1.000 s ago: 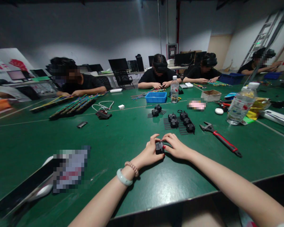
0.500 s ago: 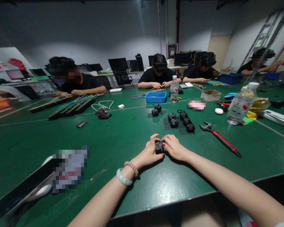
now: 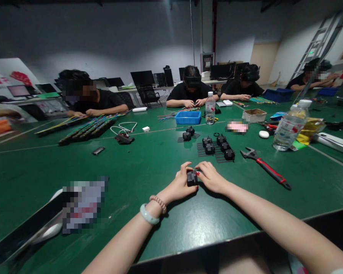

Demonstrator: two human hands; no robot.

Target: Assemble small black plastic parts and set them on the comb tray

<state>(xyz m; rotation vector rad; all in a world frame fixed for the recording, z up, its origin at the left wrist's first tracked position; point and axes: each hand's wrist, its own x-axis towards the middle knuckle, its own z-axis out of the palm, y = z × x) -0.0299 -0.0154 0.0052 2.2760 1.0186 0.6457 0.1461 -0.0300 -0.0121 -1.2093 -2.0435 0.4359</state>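
A small, blocky black plastic part (image 3: 192,178) is held just above the green table, or resting on it; I cannot tell which. My left hand (image 3: 180,182) grips it from the left, thumb at its lower edge and fingers curled over the top. From the right, my right hand (image 3: 213,177) pinches its side, with the fingertips close to those of the left. Just beyond my hands lie several round black parts (image 3: 208,146) on dark comb-like strips. A similar black pair (image 3: 188,134) sits farther back.
An adjustable wrench (image 3: 265,167) lies right of my hands. Water bottles (image 3: 289,127), a blue tray (image 3: 188,117) and a cardboard box (image 3: 254,115) stand farther back. A phone-like dark slab (image 3: 31,224) is at the left front. Several people sit across the table (image 3: 148,167).
Both my hands stay almost in place around the black part. Across the table, a person at the right has lowered a raised hand.
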